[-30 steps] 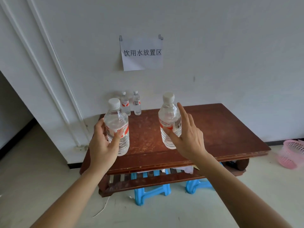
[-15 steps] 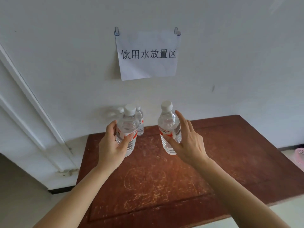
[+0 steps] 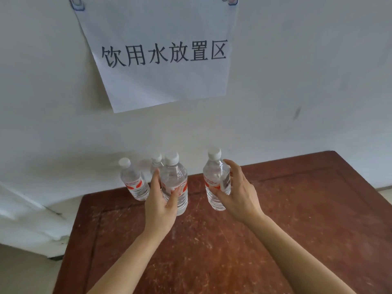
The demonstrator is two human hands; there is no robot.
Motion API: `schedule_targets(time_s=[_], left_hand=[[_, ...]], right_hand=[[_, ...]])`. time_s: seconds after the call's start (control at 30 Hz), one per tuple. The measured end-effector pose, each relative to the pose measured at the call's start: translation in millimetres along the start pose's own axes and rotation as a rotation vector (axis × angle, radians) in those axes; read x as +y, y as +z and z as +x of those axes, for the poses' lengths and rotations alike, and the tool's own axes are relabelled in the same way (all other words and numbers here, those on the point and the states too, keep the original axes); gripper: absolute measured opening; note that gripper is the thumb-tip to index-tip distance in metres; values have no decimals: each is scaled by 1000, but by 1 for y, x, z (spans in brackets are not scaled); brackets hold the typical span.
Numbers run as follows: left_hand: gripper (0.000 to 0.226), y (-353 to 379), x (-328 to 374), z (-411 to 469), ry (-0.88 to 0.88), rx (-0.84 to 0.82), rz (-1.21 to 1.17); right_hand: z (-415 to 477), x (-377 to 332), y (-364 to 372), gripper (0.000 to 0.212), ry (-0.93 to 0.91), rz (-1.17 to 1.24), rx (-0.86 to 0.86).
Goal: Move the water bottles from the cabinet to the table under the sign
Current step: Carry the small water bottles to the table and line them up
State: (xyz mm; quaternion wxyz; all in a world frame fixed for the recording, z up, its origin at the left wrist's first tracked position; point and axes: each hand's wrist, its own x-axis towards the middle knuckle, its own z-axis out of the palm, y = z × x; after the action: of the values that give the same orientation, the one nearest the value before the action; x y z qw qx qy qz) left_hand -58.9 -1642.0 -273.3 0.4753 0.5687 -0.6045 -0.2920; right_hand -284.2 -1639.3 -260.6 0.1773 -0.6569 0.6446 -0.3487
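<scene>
My left hand [image 3: 161,204] grips a clear water bottle [image 3: 176,179] with a white cap and red label, upright over the back of the brown wooden table [image 3: 212,251]. My right hand [image 3: 237,196] grips a second, similar bottle [image 3: 215,179] just to the right. Whether their bases touch the tabletop I cannot tell. Two more bottles stand at the table's back left edge against the wall: one [image 3: 133,181] in plain sight, the other [image 3: 156,163] mostly hidden behind the left-hand bottle. A white paper sign [image 3: 161,54] with black characters hangs on the wall above.
The white wall [image 3: 297,81] rises directly behind the table. White door trim [image 3: 25,211] runs down at the left. The tabletop is scratched and extends to the right and toward me.
The view has closed in on the wall and sign. Both hands have carried their bottles farther back over the table, close to the two standing bottles.
</scene>
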Motion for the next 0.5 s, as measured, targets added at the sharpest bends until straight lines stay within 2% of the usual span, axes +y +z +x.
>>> schedule_targets(time_s=[0.13, 0.27, 0.5], left_hand=[[78, 43, -33, 24, -72, -40, -17], [74, 75, -54, 44, -86, -26, 8], [72, 104, -83, 75, -86, -66, 50]], right_hand=[[37, 41, 26, 75, 13, 118, -60], [67, 70, 54, 78, 58, 254, -94], [99, 96, 86, 76, 23, 315, -142]])
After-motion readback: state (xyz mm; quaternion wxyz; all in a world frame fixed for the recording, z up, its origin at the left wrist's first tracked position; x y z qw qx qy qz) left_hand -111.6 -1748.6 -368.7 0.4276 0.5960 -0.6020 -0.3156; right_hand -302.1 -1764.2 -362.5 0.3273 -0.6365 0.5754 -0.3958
